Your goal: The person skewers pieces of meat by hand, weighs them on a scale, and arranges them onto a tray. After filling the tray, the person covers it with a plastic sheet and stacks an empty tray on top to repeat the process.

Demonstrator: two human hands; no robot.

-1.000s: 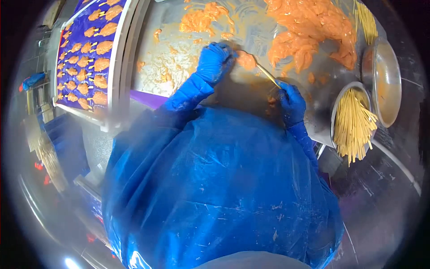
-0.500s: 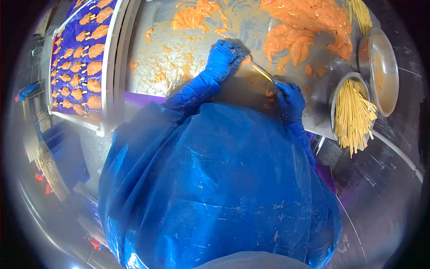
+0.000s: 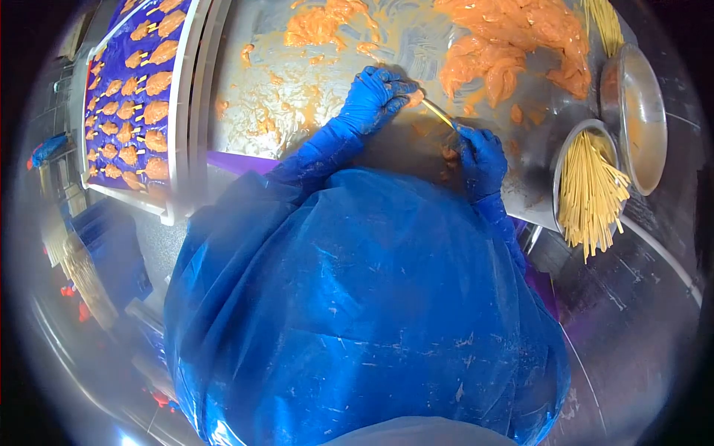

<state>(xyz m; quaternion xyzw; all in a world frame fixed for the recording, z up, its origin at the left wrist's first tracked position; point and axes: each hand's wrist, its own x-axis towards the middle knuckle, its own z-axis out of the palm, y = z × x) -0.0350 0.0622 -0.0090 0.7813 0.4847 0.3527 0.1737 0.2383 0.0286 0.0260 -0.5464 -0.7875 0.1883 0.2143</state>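
Note:
My left hand [image 3: 375,97], in a blue glove, is closed around a small orange meat piece [image 3: 414,97] on the smeared metal table [image 3: 416,156]. A thin wooden skewer [image 3: 439,114] runs from that piece down to my right hand [image 3: 480,152], which grips its lower end. Both hands are close together above my blue plastic apron [image 3: 357,297]. A big heap of orange marinated meat [image 3: 513,41] lies just beyond the hands.
A tray lined in blue [image 3: 134,97] at the left holds several rows of skewered meat pieces. A metal pot of bare skewers [image 3: 587,189] stands at the right beside an empty metal bowl [image 3: 639,111]. More loose skewers [image 3: 606,26] lie top right.
The skewer has slid further into the meat piece; my left hand has closed more tightly round it. My right hand moved slightly up toward the left hand.

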